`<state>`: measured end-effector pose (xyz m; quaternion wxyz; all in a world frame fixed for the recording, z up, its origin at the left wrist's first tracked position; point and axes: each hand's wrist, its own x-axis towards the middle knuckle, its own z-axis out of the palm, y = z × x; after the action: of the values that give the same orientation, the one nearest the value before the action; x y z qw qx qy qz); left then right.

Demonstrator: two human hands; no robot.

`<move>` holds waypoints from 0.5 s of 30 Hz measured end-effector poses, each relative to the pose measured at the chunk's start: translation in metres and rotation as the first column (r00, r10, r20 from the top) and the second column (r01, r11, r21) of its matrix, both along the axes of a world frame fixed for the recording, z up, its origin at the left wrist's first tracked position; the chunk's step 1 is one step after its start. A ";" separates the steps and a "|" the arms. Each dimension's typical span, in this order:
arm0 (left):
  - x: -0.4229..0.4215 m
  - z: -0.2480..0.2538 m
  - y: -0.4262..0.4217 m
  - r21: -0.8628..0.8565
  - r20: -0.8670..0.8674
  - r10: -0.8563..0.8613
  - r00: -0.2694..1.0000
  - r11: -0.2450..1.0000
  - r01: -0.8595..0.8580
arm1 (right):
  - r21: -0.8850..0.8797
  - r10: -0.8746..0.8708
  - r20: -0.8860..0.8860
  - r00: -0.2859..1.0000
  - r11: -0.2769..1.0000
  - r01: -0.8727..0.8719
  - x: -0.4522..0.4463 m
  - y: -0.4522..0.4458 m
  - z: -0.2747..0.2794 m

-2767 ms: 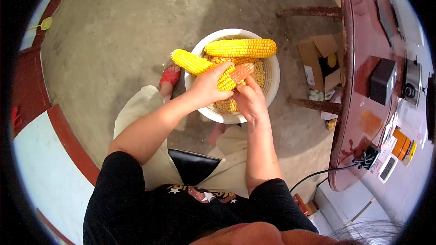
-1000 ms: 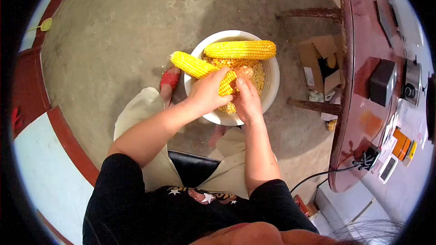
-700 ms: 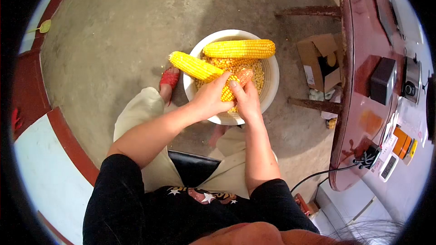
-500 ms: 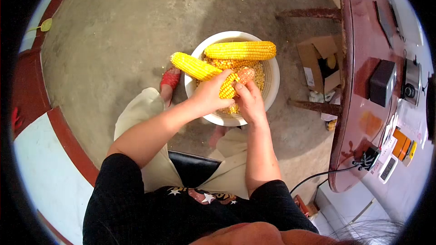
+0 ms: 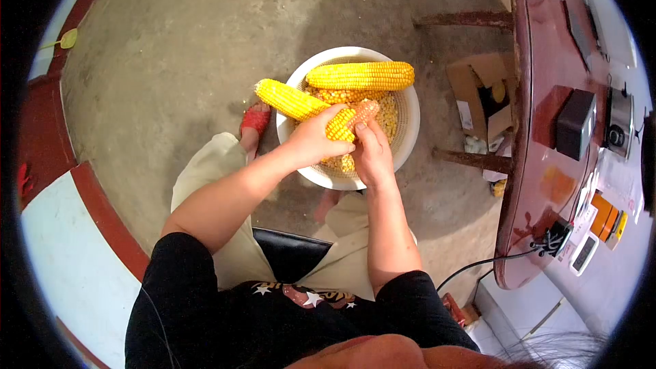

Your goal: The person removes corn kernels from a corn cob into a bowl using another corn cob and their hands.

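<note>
My left hand (image 5: 316, 138) is wrapped round a partly shelled corn cob (image 5: 342, 125), whose upper right end shows bare reddish core. Pressed against the lower right side of that cob are the curled fingers and thumb of my right hand (image 5: 372, 154). Both hands are over a white basket (image 5: 410, 119) holding loose yellow kernels (image 5: 388, 117). A full corn ear (image 5: 361, 76) lies across the back of the basket. Another ear (image 5: 290, 99) leans over its left rim, its lower end near my left hand.
A reddish table (image 5: 540, 48) runs along the right, bearing a black box (image 5: 575, 124), a metal appliance (image 5: 620, 123) and a small digital display (image 5: 583, 253). An open cardboard box (image 5: 471, 99) stands beneath it. A foot in a red slipper (image 5: 255, 119) is left of the basket.
Both hands stay on the cob, with small shifts of the right thumb and fingers along it. The cob has turned slightly; the other ears lie nearly as before.
</note>
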<state>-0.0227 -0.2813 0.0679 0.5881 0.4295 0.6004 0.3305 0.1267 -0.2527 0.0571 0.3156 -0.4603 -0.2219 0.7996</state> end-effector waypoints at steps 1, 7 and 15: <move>-0.001 0.005 0.001 0.001 -0.001 0.003 1.000 1.000 -0.003 | 0.013 -0.025 -0.032 0.999 1.000 0.026 -0.002 0.001 0.003; 0.011 0.017 -0.008 0.069 -0.489 -0.134 0.862 0.979 0.191 | 0.098 -0.069 0.177 0.982 0.994 0.053 -0.010 -0.007 0.002; 0.010 0.010 -0.004 0.042 -0.152 -0.067 0.986 0.996 0.074 | 0.297 0.063 0.526 0.848 0.921 -0.253 0.002 0.001 0.009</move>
<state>-0.0129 -0.2849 0.0779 0.5420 0.4883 0.6193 0.2903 0.1286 -0.2522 0.0662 0.2558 -0.5692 -0.4751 0.6204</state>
